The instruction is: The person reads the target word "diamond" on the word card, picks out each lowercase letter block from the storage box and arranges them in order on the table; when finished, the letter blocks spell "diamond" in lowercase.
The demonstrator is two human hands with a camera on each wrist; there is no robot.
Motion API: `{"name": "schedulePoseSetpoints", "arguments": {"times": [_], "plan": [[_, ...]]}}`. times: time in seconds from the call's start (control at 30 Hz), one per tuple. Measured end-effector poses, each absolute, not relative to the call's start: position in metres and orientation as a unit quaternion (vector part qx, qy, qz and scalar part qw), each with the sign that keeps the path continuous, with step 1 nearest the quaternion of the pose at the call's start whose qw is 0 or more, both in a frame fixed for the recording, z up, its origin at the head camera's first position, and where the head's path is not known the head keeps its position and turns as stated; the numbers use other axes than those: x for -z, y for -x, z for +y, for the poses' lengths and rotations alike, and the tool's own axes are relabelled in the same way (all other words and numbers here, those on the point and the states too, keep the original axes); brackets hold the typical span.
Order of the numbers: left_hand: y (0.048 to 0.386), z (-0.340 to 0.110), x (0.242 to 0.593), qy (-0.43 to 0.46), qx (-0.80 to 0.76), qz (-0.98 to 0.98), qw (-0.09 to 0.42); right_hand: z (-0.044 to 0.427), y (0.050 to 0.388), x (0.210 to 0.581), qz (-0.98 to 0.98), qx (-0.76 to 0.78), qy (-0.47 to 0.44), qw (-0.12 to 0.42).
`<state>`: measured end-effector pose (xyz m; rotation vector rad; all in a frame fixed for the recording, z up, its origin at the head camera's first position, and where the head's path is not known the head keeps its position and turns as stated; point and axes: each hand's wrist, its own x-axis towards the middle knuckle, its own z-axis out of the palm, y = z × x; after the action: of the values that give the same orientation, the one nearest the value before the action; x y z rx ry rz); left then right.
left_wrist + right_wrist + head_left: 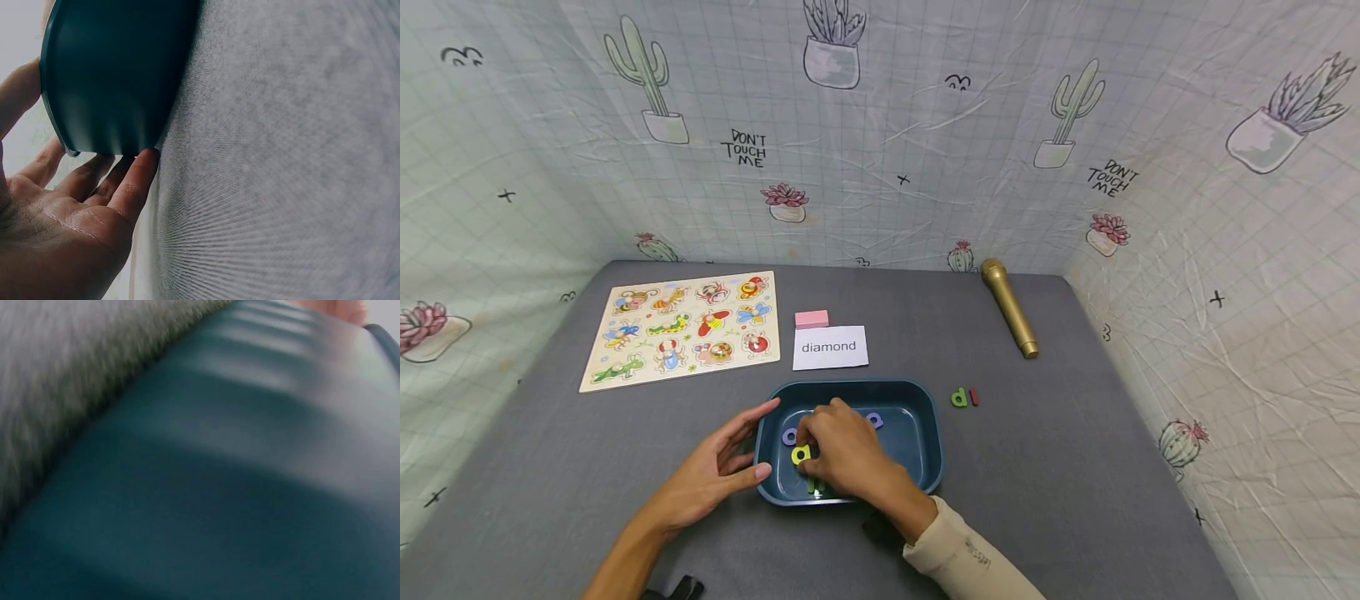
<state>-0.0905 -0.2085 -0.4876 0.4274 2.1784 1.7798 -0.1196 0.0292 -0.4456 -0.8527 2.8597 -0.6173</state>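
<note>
A dark blue tray [913, 442] with coloured letter pieces in it stands on the grey cloth. My left hand [703, 479] touches its left end with fingers spread; in the left wrist view fingertips [145, 164] rest against the tray's outer wall [119, 81]. Inside the tray, my right hand [846, 454] reaches down with bent fingers beside a yellow letter [801, 455]. Its fingertips are partly hidden, so any grip on a piece is unclear. Purple letters [789, 437] and green pieces [815, 485] lie around it. Only the tray's blurred wall [187, 487] fills most of the right wrist view.
Right of the tray lie a green letter d [958, 398] and a thin red letter [974, 397]. Behind it are a card reading "diamond" [830, 348] and a pink block [812, 319]. An insect puzzle board [681, 329] lies back left, a gold microphone [1010, 308] back right.
</note>
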Motion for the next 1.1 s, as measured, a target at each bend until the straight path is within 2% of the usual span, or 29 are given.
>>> {"name": "schedulePoseSetpoints", "arguments": {"times": [0.27, 0.53, 1.1], "plan": [[0.091, -0.209, 0.488, -0.146, -0.612, 0.763, 0.149, 0.046, 0.119, 0.436, 0.931, 0.232, 0.280, 0.032], [0.091, -0.209, 0.487, -0.141, -0.605, 0.769, 0.149, 0.066, 0.119, 0.429, 0.927, 0.243, 0.286, -0.007], [0.091, -0.208, 0.486, -0.142, -0.603, 0.772, 0.142, 0.112, 0.123, 0.424, 0.924, 0.294, 0.235, -0.069]]}}
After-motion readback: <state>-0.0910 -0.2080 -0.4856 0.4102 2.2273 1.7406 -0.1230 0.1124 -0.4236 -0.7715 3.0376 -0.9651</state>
